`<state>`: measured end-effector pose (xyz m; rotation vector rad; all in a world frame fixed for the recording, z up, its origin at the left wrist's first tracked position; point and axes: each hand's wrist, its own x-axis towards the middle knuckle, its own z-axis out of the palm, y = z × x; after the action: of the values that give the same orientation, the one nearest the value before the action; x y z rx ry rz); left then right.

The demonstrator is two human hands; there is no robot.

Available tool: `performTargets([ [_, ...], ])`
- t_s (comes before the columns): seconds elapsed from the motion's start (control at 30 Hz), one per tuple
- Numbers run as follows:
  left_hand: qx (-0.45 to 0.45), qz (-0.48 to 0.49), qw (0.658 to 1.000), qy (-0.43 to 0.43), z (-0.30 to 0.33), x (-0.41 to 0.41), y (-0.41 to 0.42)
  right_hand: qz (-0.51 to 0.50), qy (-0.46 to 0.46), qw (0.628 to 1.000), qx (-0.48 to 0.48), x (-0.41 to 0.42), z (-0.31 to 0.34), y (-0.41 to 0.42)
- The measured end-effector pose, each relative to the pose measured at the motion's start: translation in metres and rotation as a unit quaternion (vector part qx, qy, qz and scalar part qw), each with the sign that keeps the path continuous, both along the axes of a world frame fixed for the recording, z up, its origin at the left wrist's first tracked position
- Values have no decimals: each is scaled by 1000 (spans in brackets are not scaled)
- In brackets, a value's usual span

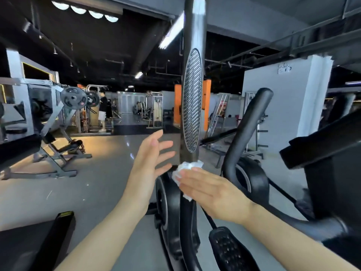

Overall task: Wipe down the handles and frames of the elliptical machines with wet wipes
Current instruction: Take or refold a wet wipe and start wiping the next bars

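A black elliptical handle bar [192, 90] with a ribbed oval grip stands upright in the middle of view. Low on that bar, my right hand [211, 194] presses a crumpled white wet wipe [184, 173] against it with straight fingers. My left hand [150, 163] hovers just left of the bar, palm facing it, fingers spread and holding nothing. A second curved black handle [246, 132] rises to the right. The black frame and flywheel housing [166, 208] sit below the hands.
A black foot pedal [226, 249] lies below my right forearm. The machine's console block [328, 153] juts in at the right. A weight bench rack with plates [64, 122] stands at the left. A person stands far back by the machines. Grey floor spreads on the left.
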<state>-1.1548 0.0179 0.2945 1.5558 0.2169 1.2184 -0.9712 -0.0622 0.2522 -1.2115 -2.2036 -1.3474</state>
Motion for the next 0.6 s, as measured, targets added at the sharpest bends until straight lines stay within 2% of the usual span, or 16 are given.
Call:
performTargets([
  [0.07, -6, -6, 1000, 4, -8, -2, -2, 42, 121, 991, 47, -9, 10, -5],
  [0.13, -21, -12, 1000, -3, -15, -2, -4, 88, 253, 954, 132, -21, 36, -4],
  [0.17, -35, -14, 999, -11, -19, -2, -4, 80, 278, 943, 166, -27, 48, 1],
  [0.23, -65, -17, 997, -27, -29, -3, -4, 37, 235, 954, 180, -34, 48, 15],
  [0.37, -105, -18, 994, -15, -54, -14, -3, -30, 113, 989, 91, -18, -10, 25],
  [0.5, -137, -23, 990, 29, -85, -23, -1, -58, 20, 998, 0, -8, -77, 8],
  [0.6, -161, -27, 985, 57, -107, -25, -8, -107, -54, 988, -102, -15, -126, -6],
])
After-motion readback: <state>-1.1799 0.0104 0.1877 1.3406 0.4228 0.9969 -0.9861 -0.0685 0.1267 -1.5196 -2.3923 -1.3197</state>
